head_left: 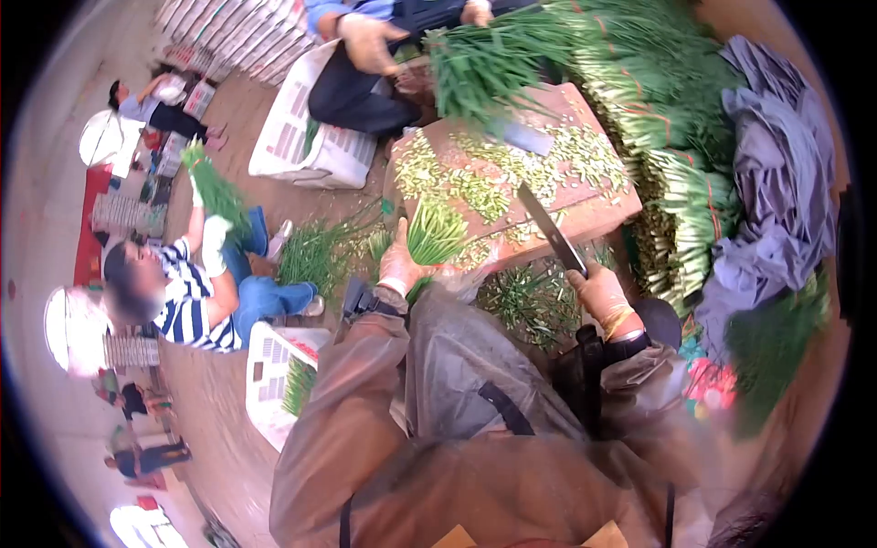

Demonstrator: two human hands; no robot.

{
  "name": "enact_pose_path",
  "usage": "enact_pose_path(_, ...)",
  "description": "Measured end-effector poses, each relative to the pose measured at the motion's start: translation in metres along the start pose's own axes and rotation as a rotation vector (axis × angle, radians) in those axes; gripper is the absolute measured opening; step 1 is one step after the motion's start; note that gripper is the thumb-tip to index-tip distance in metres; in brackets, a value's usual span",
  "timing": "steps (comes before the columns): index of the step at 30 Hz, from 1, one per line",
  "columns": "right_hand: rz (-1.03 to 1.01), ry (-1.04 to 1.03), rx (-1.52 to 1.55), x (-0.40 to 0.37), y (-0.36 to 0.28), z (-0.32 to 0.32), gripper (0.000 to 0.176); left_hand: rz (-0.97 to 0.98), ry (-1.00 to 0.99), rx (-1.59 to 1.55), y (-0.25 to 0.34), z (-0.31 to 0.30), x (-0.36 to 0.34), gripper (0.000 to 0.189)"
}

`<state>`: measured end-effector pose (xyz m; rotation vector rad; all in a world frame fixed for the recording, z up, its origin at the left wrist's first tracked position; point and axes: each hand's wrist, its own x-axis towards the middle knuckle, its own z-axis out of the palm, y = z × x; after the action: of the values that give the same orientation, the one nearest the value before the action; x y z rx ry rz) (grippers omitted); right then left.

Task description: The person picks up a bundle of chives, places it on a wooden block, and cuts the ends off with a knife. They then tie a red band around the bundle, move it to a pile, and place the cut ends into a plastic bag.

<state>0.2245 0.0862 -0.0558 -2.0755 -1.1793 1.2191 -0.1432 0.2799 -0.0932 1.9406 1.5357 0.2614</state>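
My left hand point(399, 262), in a thin glove, is closed round a bundle of garlic chives point(437, 230) at the near left edge of the wooden chopping block point(512, 242). The bundle's pale cut ends point up onto the block. In my gloved right hand point(603, 294) is the handle of a knife point(551, 228), its broad blade slanting up and left over the block's near edge. Chopped pale stem pieces point(480, 192) lie scattered across the block. Blade and bundle are apart.
Across the block a co-worker's gloved hand point(367, 44) is beside another green bunch point(484, 64), near a blurred blade point(523, 137). Tied bundles point(671, 173) are piled at right beside a grey cloth point(776, 173). White crates point(297, 137) and a seated person point(196, 297) are at left.
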Motion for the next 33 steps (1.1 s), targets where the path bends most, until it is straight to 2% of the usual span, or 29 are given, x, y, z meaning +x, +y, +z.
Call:
enact_pose_path(1, -0.032, 0.072, 0.049, 0.007, 0.006, 0.005, 0.04, -0.028, 0.009, -0.119, -0.012, -0.003, -0.01, 0.088)
enact_pose_path(2, -0.071, 0.139, 0.104, 0.015, 0.008, 0.008, 0.039, -0.048, 0.046, -0.127, -0.003, -0.012, -0.03, 0.088)
enact_pose_path(3, 0.013, 0.112, 0.13, 0.021, 0.007, 0.009, 0.039, 0.088, 0.093, -0.265, 0.021, -0.026, -0.059, 0.088)
enact_pose_path(4, -0.075, 0.182, 0.077, 0.026, 0.009, 0.011, 0.038, 0.222, 0.145, -0.391, 0.03, -0.036, -0.082, 0.088)
enact_pose_path(5, -0.092, 0.229, 0.046, 0.03, 0.008, 0.013, 0.038, 0.291, 0.18, -0.326, -0.005, -0.029, -0.085, 0.087)
enact_pose_path(6, -0.076, 0.279, -0.037, 0.051, 0.027, 0.023, 0.038, 0.355, 0.153, -0.588, -0.047, -0.012, -0.088, 0.08)
enact_pose_path(7, -0.027, 0.243, -0.056, 0.064, 0.033, 0.026, 0.037, 0.218, 0.017, -1.239, -0.039, -0.023, -0.104, 0.074)
enact_pose_path(8, -0.087, 0.305, -0.252, 0.065, 0.023, 0.028, 0.035, 0.078, -0.143, -1.889, -0.025, -0.036, -0.12, 0.07)
enact_pose_path(9, -0.086, 0.294, -0.265, 0.073, 0.016, 0.036, 0.034, 0.095, -0.211, -2.146, -0.03, -0.04, -0.134, 0.056)
enact_pose_path(10, -0.081, 0.287, -0.277, 0.081, 0.011, 0.046, 0.033, 0.05, 0.171, -1.404, -0.07, -0.015, -0.136, 0.061)
enact_pose_path(12, -0.165, 0.244, -0.29, 0.091, -0.008, 0.069, 0.033, -0.052, -0.037, -2.038, -0.059, -0.039, -0.15, 0.072)
enact_pose_path(13, -0.167, 0.164, -0.269, 0.097, -0.021, 0.08, 0.034, 0.107, 0.166, -1.281, -0.055, -0.054, -0.155, 0.075)
enact_pose_path(14, -0.334, 0.176, -0.295, 0.108, -0.028, 0.095, 0.034, 0.213, 0.322, -0.506, -0.048, -0.068, -0.161, 0.079)
enact_pose_path(15, -0.308, 0.17, -0.346, 0.114, -0.032, 0.106, 0.034, 0.167, 0.297, -0.886, -0.031, -0.085, -0.169, 0.076)
enact_pose_path(16, -0.284, 0.167, -0.395, 0.12, -0.037, 0.114, 0.034, 0.164, 0.308, -1.025, -0.056, -0.084, -0.167, 0.073)
enact_pose_path(18, -0.251, 0.162, -0.463, 0.114, -0.068, 0.113, 0.037, 0.307, 0.259, -1.297, -0.044, -0.114, -0.171, 0.068)
enact_pose_path(19, -0.299, 0.192, -0.49, 0.125, -0.063, 0.118, 0.04, 0.307, 0.294, -1.283, -0.08, -0.111, -0.173, 0.068)
enact_pose_path(20, -0.275, 0.193, -0.518, 0.132, -0.071, 0.122, 0.039, 0.253, 0.222, -1.482, -0.139, -0.097, -0.175, 0.088)
enact_pose_path(21, -0.374, 0.273, -0.525, 0.139, -0.067, 0.13, 0.037, 0.199, 0.138, -1.684, -0.174, -0.089, -0.18, 0.108)
enact_pose_path(22, -0.47, 0.36, -0.529, 0.144, -0.066, 0.138, 0.035, 0.202, 0.16, -1.682, -0.158, -0.099, -0.185, 0.108)
enact_pose_path(23, -0.389, 0.258, -0.492, 0.136, -0.085, 0.14, 0.041, 0.28, 0.327, -1.705, -0.117, -0.114, -0.187, 0.108)
enact_pose_path(24, -0.305, 0.161, -0.457, 0.121, -0.108, 0.14, 0.055, 0.359, 0.492, -1.721, -0.097, -0.123, -0.186, 0.109)
enact_pose_path(25, -0.285, 0.139, -0.479, 0.11, -0.122, 0.145, 0.07, 0.421, 0.319, -1.731, -0.107, -0.124, -0.183, 0.108)
enact_pose_path(26, -0.296, 0.11, -0.482, 0.109, -0.122, 0.15, 0.055, 0.422, 0.323, -1.737, -0.115, -0.124, -0.182, 0.108)
enact_pose_path(27, -0.41, 0.162, -0.555, 0.121, -0.104, 0.158, 0.041, 0.407, 0.355, -1.761, -0.121, -0.122, -0.18, 0.108)
enact_pose_path(28, -0.527, 0.21, -0.627, 0.132, -0.089, 0.165, 0.044, 0.392, 0.39, -1.783, -0.128, -0.121, -0.18, 0.109)
enact_pose_path(30, -0.517, 0.125, -0.569, 0.12, -0.105, 0.155, 0.049, 0.377, 0.338, -1.719, -0.121, -0.131, -0.179, 0.106)
enact_pose_path(32, -0.487, 0.051, -0.517, 0.117, -0.103, 0.145, 0.055, 0.162, 0.559, -1.558, -0.101, -0.137, -0.176, 0.1)
enact_pose_path(33, -0.602, 0.208, -0.514, 0.118, -0.095, 0.141, 0.056, 0.055, 0.465, -1.731, -0.139, -0.126, -0.17, 0.088)
